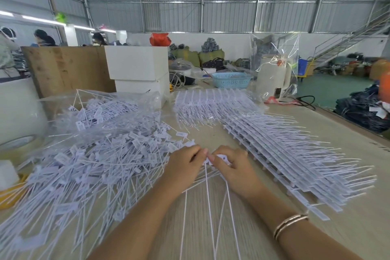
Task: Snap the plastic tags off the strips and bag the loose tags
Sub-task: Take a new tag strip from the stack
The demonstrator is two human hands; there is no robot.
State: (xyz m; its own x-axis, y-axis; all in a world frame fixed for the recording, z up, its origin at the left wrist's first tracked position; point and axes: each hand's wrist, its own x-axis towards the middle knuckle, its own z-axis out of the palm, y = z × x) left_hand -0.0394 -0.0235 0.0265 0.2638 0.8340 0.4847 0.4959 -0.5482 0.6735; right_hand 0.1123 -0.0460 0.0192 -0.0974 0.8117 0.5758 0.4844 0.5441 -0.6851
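My left hand point(185, 161) and my right hand point(234, 165) meet at the table's middle, both pinching a short white tag strip point(220, 158) whose thin tails point(207, 200) trail toward me. A big heap of loose white tags point(90, 160) lies to the left of my hands. Stacked uncut strips point(295, 160) with long tails fan out on the right, and more strips point(211, 103) lie farther back. A clear plastic bag point(109, 107) with tags in it sits at the back left.
Two stacked white boxes point(139, 69), a blue basket point(231, 80) and a white kettle point(274, 76) under clear plastic stand at the table's back. A wooden board point(63, 67) rises at the left. A tape roll point(19, 143) lies at the left edge. People work in the far left background.
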